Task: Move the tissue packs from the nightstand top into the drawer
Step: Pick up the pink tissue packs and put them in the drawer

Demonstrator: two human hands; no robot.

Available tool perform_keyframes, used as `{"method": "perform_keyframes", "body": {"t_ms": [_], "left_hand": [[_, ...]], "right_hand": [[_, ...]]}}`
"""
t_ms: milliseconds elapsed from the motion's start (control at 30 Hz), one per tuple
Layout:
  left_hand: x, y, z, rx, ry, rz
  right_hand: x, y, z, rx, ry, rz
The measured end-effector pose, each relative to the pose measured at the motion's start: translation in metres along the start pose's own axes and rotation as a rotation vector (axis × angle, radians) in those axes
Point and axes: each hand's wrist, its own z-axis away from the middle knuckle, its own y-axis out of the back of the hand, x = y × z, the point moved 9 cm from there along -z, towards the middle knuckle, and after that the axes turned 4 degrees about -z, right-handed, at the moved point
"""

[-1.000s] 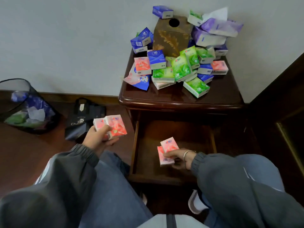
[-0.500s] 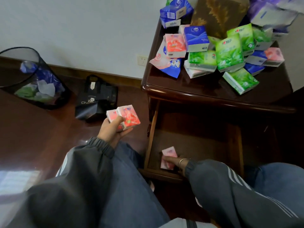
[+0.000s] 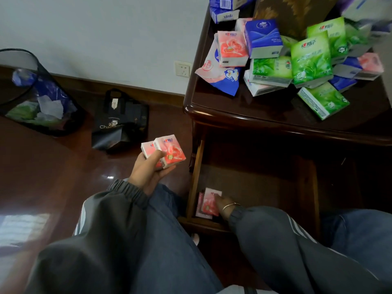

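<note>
Holding two pink tissue packs (image 3: pixel 169 152) in my left hand (image 3: pixel 148 172), fingers curled beneath and thumb on top, out over the floor at nine o'clock from the open drawer (image 3: pixel 254 183). My right hand (image 3: pixel 222 205) is down in the drawer's seven o'clock corner, touching the other pink packs (image 3: pixel 209 206) there; whether it grasps them I cannot tell. At one o'clock, the heap of packs (image 3: pixel 307 60) covers the nightstand top (image 3: pixel 265 111).

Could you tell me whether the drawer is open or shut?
Open: the drawer is pulled out, with the right hand on pink packs inside.
</note>
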Motion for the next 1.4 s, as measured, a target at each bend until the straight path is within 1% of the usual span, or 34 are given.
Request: {"method": "perform_keyframes", "body": {"t_ms": [100,267,400,500,600,667,700,733,833,867,967,1033,1100,1200,1267,1300,1400], "left_hand": [[-0.001,0.001,-0.001,-0.008,-0.002,-0.003],[-0.003,0.001,-0.001,-0.021,0.000,0.003],[-0.005,0.000,-0.002,-0.033,0.010,-0.011],[-0.007,-0.001,-0.003,-0.044,0.019,-0.022],[-0.012,-0.003,-0.003,-0.066,0.065,-0.062],[-0.014,-0.002,-0.001,-0.066,0.095,-0.084],[-0.015,-0.003,0.001,-0.066,0.110,-0.094],[-0.015,-0.004,0.003,-0.070,0.127,-0.106],[-0.016,-0.016,0.016,-0.144,0.178,-0.158],[-0.018,-0.024,0.023,-0.192,0.190,-0.183],[-0.023,-0.054,0.042,-0.318,0.179,-0.252],[-0.026,-0.069,0.050,-0.316,0.159,-0.304],[-0.031,-0.079,0.057,-0.293,0.168,-0.348],[-0.040,-0.098,0.068,-0.338,0.108,-0.478],[-0.042,-0.105,0.071,-0.340,0.056,-0.473],[-0.043,-0.108,0.072,-0.355,0.048,-0.459],[-0.045,-0.115,0.075,-0.457,0.061,-0.444]], "right_hand": [[-0.005,0.005,0.004,0.033,-0.007,0.075],[-0.023,0.002,0.008,0.005,0.158,0.202],[-0.030,-0.004,0.011,-0.016,0.207,0.306],[-0.033,-0.005,0.016,-0.026,0.238,0.339],[-0.031,-0.009,0.022,-0.092,0.273,0.361],[-0.032,-0.005,0.026,-0.087,0.278,0.363],[-0.036,0.000,0.028,-0.062,0.285,0.319],[-0.042,0.007,0.033,-0.042,0.292,0.214],[-0.070,0.022,0.061,-0.077,0.351,-0.279],[-0.081,0.026,0.073,-0.103,0.390,-0.368],[-0.105,0.038,0.101,-0.140,0.494,-0.395],[-0.111,0.049,0.111,-0.118,0.518,-0.355],[-0.110,0.058,0.114,-0.127,0.506,-0.378],[-0.106,0.067,0.118,-0.114,0.510,-0.363],[-0.104,0.074,0.118,-0.066,0.532,-0.268],[-0.103,0.075,0.118,-0.079,0.523,-0.260],[-0.094,0.065,0.116,-0.333,0.383,-0.494]]}}
